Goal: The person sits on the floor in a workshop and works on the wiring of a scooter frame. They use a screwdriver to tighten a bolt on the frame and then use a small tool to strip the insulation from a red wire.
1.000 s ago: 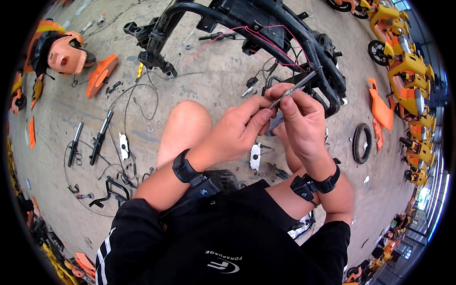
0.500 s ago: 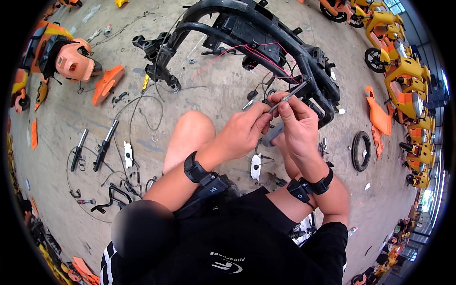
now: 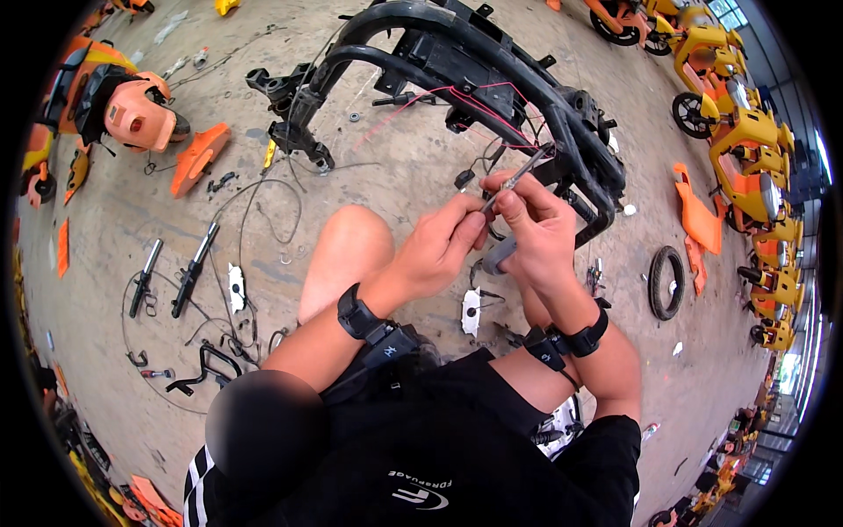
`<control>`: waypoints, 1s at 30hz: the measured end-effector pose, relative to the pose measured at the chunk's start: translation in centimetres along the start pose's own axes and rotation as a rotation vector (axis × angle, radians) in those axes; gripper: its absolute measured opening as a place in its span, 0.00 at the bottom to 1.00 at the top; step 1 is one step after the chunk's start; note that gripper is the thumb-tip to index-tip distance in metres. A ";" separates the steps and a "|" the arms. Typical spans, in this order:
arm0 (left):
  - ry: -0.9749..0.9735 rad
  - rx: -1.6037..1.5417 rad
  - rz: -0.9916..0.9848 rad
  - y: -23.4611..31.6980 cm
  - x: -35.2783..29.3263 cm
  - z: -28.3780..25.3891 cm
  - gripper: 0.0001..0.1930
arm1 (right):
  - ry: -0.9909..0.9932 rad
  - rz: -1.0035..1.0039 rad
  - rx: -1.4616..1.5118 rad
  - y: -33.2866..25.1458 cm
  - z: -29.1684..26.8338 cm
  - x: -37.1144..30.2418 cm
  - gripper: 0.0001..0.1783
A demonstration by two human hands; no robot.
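Note:
In front of me, both of my hands meet at a thin dark cable (image 3: pixel 529 164) with a small metal fitting on it. My left hand (image 3: pixel 439 246) pinches its near end between thumb and fingers. Just beyond, my right hand (image 3: pixel 537 220) is closed round the same cable, thumb against the fitting. From there the cable slants up and right to the black scooter frame (image 3: pixel 439 61), where I cannot make out its far end. A thin pink cord (image 3: pixel 485 106) hangs loosely across the frame.
Two fork tubes (image 3: pixel 195 269) and a loose cable (image 3: pixel 299 206) lie on the floor to the left. An orange panel (image 3: pixel 200 159) is farther left. At right lie a black tyre (image 3: pixel 666 281) and another orange panel (image 3: pixel 700 211), near a row of yellow scooters (image 3: pixel 751 162).
Both hands have shifted slightly left and down together with the cable. Their grip looks the same, and the cable's upper part has swung a little left against the frame.

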State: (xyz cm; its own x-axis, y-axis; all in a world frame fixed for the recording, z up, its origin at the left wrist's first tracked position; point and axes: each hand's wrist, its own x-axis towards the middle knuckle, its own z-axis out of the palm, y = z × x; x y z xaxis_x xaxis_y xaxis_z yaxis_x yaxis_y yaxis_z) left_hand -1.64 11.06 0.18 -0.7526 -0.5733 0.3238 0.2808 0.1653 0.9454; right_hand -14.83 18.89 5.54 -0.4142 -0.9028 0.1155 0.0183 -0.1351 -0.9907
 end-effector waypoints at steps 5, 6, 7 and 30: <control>-0.129 -0.549 -0.237 0.3 -0.3 -0.8 0.11 | -0.119 0.126 0.040 -0.4 0.5 0.2 0.14; -0.159 -0.685 -0.309 0.3 -0.1 -1.3 0.12 | -0.143 0.174 0.054 -0.5 0.5 0.2 0.14; -0.188 -0.820 -0.383 0.4 -0.1 -1.7 0.13 | -0.170 0.156 0.068 -0.5 0.5 0.2 0.15; -0.251 -0.796 -0.612 1.1 0.8 -1.5 0.20 | -0.128 -0.017 -0.278 -1.5 -3.4 1.1 0.16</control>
State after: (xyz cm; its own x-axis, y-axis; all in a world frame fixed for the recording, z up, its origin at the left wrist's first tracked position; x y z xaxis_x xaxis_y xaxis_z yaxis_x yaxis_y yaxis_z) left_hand -1.00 9.59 1.45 -0.9761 -0.1815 -0.1198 0.0519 -0.7292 0.6823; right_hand -18.44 19.47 6.94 -0.2941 -0.9479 0.1225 -0.2445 -0.0493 -0.9684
